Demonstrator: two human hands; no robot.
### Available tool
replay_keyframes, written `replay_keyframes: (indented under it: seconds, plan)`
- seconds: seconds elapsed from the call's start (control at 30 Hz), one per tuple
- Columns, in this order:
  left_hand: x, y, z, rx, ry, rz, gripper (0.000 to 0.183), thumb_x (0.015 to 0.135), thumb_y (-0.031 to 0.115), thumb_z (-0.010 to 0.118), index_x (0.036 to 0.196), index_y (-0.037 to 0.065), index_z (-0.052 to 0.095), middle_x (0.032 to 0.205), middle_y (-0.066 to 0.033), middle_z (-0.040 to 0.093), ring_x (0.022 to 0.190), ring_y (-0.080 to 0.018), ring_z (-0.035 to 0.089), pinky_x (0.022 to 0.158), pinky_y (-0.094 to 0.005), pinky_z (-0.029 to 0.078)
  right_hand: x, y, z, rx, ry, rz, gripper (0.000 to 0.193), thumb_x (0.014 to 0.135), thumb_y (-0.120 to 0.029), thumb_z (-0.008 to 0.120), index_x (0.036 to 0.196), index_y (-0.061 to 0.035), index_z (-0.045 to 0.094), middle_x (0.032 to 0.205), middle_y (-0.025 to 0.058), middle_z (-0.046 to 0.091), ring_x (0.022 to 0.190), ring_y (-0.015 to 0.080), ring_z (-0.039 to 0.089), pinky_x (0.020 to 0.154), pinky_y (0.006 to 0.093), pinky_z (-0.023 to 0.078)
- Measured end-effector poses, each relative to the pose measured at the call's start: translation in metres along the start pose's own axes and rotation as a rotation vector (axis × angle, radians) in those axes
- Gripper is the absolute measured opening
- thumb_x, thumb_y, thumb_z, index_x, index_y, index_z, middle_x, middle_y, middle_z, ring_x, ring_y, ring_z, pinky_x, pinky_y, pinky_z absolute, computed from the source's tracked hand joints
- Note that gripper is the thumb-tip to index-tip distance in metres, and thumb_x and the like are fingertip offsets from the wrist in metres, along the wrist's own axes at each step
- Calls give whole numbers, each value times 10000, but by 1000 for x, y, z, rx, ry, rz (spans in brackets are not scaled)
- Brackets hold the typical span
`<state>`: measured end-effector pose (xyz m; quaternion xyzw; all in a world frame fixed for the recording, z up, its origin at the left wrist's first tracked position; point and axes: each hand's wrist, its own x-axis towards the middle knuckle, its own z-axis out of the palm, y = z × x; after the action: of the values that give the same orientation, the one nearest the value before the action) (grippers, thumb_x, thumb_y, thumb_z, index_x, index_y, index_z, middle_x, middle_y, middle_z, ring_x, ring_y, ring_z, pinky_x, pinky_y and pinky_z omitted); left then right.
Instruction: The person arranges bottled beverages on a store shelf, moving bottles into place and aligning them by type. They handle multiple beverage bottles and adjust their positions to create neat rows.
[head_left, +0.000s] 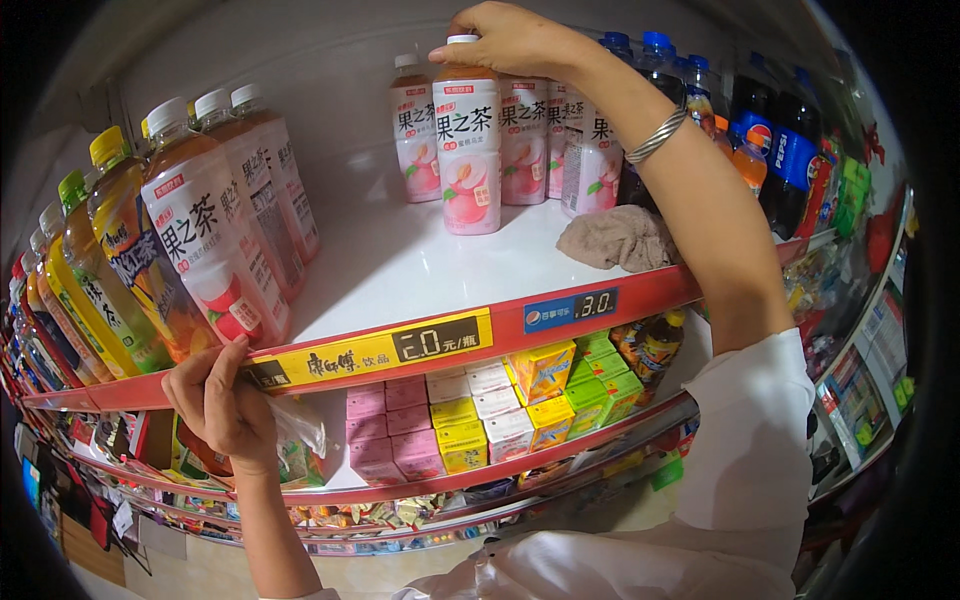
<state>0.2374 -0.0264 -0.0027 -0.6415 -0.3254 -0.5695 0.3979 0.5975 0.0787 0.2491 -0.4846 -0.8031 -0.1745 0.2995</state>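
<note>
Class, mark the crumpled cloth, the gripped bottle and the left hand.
Crumpled cloth [612, 240], head view: its folded middle.
Gripped bottle [467, 147], head view: its front label.
Left hand [226, 410], head view: its back.

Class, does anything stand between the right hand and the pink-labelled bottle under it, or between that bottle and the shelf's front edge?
Nothing visible does. The right hand grips the white cap of the bottle, and bare white shelf runs forward to the front edge. The crumpled cloth lies off to the right.
</note>
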Motion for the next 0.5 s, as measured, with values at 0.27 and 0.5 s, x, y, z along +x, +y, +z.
replay_keyframes:
  seconds: [0.27, 0.5]
  plan:
    - [7, 4, 2, -4, 45, 16, 334, 735, 0, 585, 1009, 43, 769, 908, -103, 650, 870, -272, 588, 807, -389, 453, 4, 2, 8, -80, 142, -93, 464, 901, -395, 700, 958, 64, 732, 934, 281, 721, 904, 386, 720, 792, 441, 555]
    - [8, 4, 0, -20, 63, 26, 371, 716, -29, 548, 1019, 31, 754, 892, -113, 652, 843, -276, 578, 794, -382, 451, -13, -101, -12, 92, 90, -196, 424, 913, -373, 717, 874, 49, 722, 824, 229, 726, 768, 287, 718, 680, 404, 545]
